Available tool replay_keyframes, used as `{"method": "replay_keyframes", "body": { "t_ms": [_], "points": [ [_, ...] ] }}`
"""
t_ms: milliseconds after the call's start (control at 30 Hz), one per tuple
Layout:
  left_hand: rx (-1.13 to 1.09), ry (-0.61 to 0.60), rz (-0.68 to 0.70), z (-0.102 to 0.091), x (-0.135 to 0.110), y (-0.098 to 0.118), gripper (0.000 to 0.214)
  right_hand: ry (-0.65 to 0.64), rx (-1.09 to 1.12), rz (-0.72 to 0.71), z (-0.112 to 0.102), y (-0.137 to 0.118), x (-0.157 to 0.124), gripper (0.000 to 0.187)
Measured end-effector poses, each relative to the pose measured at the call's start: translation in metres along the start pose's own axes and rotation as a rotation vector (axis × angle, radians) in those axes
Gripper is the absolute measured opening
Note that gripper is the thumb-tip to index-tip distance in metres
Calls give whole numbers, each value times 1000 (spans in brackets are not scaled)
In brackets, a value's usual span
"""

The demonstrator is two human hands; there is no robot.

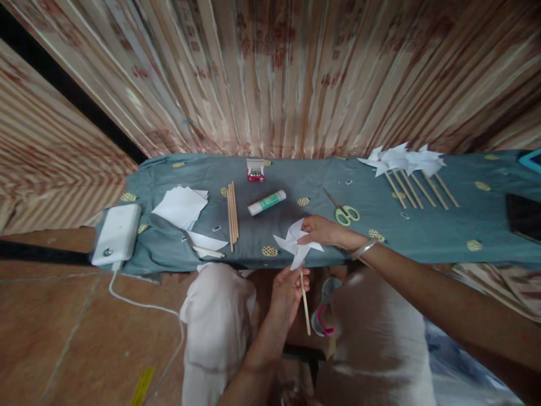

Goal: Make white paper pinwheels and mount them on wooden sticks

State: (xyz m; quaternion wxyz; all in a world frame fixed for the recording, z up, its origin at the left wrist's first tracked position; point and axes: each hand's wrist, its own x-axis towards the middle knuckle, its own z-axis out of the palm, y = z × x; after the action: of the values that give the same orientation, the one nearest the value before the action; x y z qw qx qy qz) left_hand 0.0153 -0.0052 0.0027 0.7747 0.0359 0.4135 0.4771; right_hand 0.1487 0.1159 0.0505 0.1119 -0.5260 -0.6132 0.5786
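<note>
A white paper pinwheel [291,242] on a thin wooden stick [305,307] is held over the table's front edge. Low on it, my left hand [287,293] is closed around the stick just under the blades. My right hand [325,231], with a bangle at the wrist, pinches the paper near the pinwheel's centre; the fingertips are partly hidden by a blade. Left of the pinwheel lie several loose wooden sticks [232,217] and a glue stick [267,203]. Scissors [344,211] with pale green handles rest on the right, close to my right hand.
Finished pinwheels [406,160] lie at the back right. A stack of white paper [181,206], a small red box [255,170] of metal pins and a white power bank [117,234] with a cable are on the cloth-covered table [422,237]. A dark phone [524,217] lies far right.
</note>
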Motion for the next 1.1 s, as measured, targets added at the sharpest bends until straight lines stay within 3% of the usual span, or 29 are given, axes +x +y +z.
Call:
{"method": "replay_keyframes", "body": {
  "t_ms": [400, 600, 1100],
  "points": [
    [20, -25, 37, 2, -3, 4, 37, 84, -258, 129, -8, -3, 11, 22],
    [51, -6, 23, 3, -4, 6, 30, 68, -260, 154, -8, -6, 12, 17],
    [49, 56, 27, 2, -1, 2, 33, 6, -223, 169, -10, -8, 14, 29]
  ]
}}
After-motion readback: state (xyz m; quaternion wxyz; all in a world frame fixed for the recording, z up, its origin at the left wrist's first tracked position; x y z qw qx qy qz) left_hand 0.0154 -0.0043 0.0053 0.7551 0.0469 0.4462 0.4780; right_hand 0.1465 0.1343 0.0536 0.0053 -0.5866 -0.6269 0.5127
